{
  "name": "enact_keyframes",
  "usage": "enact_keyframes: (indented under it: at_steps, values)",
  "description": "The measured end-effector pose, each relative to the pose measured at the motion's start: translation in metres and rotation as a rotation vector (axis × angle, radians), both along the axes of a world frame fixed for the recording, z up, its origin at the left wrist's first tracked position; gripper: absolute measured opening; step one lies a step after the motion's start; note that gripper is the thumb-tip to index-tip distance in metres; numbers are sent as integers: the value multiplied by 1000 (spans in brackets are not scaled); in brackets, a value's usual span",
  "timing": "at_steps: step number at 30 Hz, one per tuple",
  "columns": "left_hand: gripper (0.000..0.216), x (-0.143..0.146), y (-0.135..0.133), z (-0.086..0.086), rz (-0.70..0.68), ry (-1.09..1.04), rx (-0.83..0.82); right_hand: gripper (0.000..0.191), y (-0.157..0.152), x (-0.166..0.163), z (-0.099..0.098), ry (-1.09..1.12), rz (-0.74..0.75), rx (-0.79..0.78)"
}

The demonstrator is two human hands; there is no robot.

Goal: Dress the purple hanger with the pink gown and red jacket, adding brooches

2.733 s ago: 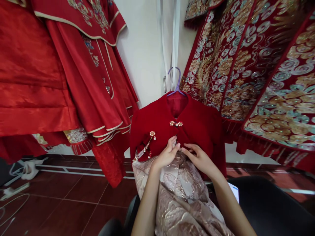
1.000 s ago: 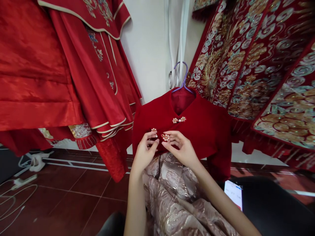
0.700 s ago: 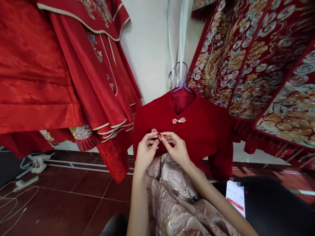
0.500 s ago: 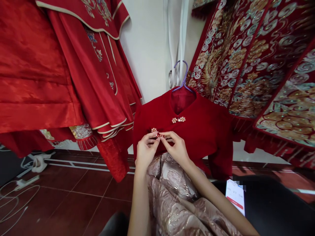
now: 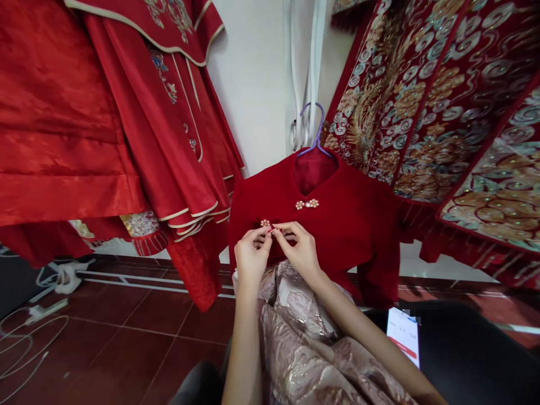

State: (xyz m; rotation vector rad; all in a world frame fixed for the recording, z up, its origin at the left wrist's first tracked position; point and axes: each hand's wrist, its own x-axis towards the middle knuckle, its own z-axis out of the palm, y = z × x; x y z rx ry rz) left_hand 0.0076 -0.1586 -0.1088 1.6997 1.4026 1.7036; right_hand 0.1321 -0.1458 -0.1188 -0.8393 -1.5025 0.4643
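Note:
A dark red velvet jacket (image 5: pixel 346 219) hangs on a purple hanger (image 5: pixel 314 132) over a pale brocade skirt (image 5: pixel 307 343). A pearl clasp (image 5: pixel 307 204) at the collar is joined. Lower on the chest sits a second pearl clasp (image 5: pixel 265 224). My left hand (image 5: pixel 252 260) and my right hand (image 5: pixel 300 252) meet at it, fingers pinched together on its two halves. The fingertips hide most of the clasp.
Red satin robes (image 5: pixel 126 124) hang at the left. Heavily embroidered red garments (image 5: pixel 442 112) hang at the right. A phone (image 5: pixel 404 333) lies on a black chair (image 5: pixel 472 349). Cables (image 5: pixel 29 332) lie on the red tiled floor at the left.
Both hands rose from the jacket's lower edge to the second clasp. They then drew together, pinching its halves closed over the last second.

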Motion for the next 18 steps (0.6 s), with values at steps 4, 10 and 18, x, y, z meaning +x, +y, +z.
enact_keyframes:
  at_steps: [4, 10, 18]
  values:
    - [17, -2, 0, 1, 50, 110, 42, 20, 1, -2, 0, -13, -19, 10]
    - [15, -4, 4, -2, 96, 150, 67, 17, 3, -2, 4, -63, -30, 28]
    - [27, -17, -3, 3, -102, 42, -36, 23, -11, 17, -3, -29, 135, -116]
